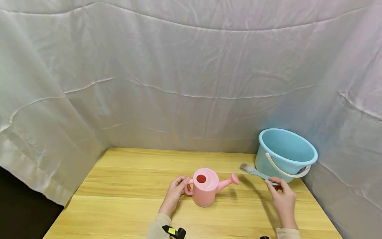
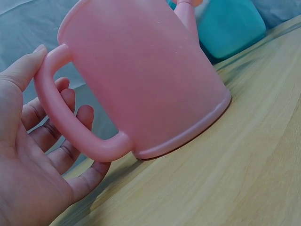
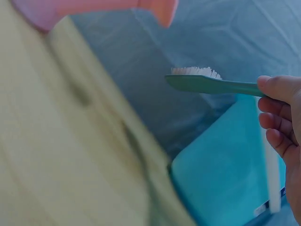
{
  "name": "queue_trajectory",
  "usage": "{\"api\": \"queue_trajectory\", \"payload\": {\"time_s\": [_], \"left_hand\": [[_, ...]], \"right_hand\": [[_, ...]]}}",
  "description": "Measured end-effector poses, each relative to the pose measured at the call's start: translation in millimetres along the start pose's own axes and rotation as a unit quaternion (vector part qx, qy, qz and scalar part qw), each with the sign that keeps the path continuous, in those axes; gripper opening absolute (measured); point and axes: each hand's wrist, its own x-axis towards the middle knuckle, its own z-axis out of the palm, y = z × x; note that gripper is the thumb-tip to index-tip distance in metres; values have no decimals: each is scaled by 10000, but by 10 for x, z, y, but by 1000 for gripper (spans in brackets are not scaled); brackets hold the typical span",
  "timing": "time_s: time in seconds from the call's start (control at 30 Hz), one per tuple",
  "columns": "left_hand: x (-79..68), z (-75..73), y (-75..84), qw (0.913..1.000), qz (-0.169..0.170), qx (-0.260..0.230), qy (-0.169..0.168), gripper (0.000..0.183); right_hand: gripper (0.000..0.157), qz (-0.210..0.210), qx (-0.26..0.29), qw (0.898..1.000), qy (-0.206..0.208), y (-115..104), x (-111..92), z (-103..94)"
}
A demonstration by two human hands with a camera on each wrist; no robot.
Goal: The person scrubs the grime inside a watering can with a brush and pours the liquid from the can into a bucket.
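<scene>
A pink watering can (image 1: pixel 204 196) stands upright on the table, its spout pointing right. My left hand (image 1: pixel 174 194) holds it by the looped handle (image 2: pixel 59 101); in the left wrist view the thumb lies on the handle's top and the fingers curl loosely around behind it. Over the table to the right of the spout, my right hand (image 1: pixel 283 197) pinches the end of a scrub brush (image 3: pixel 204 85) with a blue-green handle. Its pale bristles (image 3: pixel 195 71) face up in the right wrist view, and the brush head points left, toward the can.
A light blue bucket (image 1: pixel 262 162) with a white carrying handle (image 1: pixel 276 167) stands at the table's back right corner, just behind the brush. Grey curtains (image 1: pixel 179 113) hang along the back and sides of the wooden table (image 1: pixel 125 186).
</scene>
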Motion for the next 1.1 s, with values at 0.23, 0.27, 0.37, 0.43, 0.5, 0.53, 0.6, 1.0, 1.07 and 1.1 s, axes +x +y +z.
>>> {"api": "queue_trajectory", "payload": {"time_s": [0.23, 0.27, 0.37, 0.43, 0.5, 0.53, 0.6, 1.0, 1.07, 1.1], "left_hand": [[-11, 1, 5, 10000, 24, 36, 6, 22], [-15, 3, 10, 10000, 25, 37, 9, 22], [-24, 7, 21, 10000, 37, 25, 3, 22], [-26, 9, 25, 10000, 20, -9, 12, 20], [-24, 8, 23, 10000, 20, -11, 1, 20], [-23, 7, 21, 10000, 20, -7, -2, 20], [-22, 4, 16, 10000, 21, 4, -11, 19], [-15, 2, 8, 10000, -11, -10, 3, 23], [-13, 1, 9, 10000, -15, -32, -3, 24], [-12, 1, 10, 10000, -11, -32, -8, 23]], "right_hand": [[23, -379, 654, 9969, 194, -289, 103, -80], [24, -434, 740, 9961, 219, -326, 114, -91], [24, -607, 1012, 9926, 280, -424, 139, -120], [23, -672, 1251, 9894, 312, -478, 149, -136], [23, -761, 1467, 9856, 357, -530, 157, -148], [23, -796, 1575, 9836, 364, -557, 159, -154], [23, -880, 1781, 9794, 362, -617, 163, -164], [24, -1449, 2685, 9523, 105, -1009, 97, -88], [21, -1570, 2795, 9472, -1, -1054, 77, -60], [19, -1626, 2844, 9448, -60, -1075, 68, -45]]}}
